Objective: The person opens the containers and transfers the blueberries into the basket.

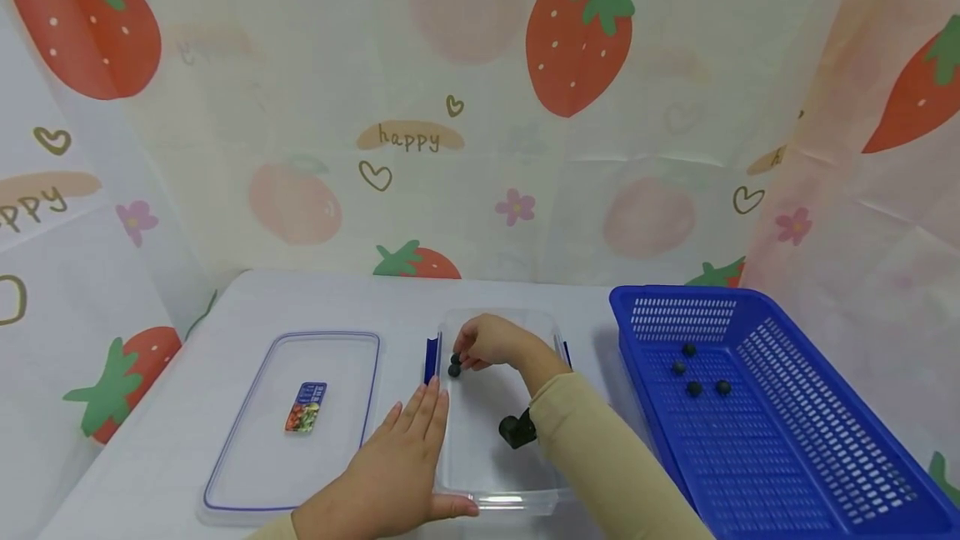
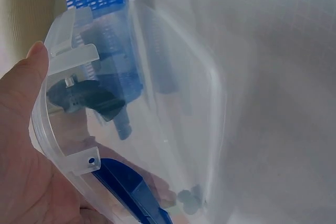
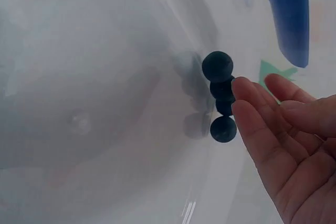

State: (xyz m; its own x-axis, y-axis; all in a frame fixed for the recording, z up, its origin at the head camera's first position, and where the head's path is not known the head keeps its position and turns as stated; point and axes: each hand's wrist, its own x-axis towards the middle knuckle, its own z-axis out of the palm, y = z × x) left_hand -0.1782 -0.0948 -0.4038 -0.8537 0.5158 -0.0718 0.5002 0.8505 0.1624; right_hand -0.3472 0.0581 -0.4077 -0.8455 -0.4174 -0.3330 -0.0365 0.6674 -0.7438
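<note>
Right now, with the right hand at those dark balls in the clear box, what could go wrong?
1. The dark balls sit loose at the fingertips of the right hand; a nudge could roll them across the clear box.
2. The left hand only presses flat against the box edge, so the box may slide.
3. Four balls remain in the blue basket, so there are more reaches across.

Small dark round balls (image 1: 454, 364) are lying clustered, touching one another, against the far left inner wall of a clear plastic box (image 1: 498, 497), which is sitting upright, lidless, on the table between lid and basket.
</note>
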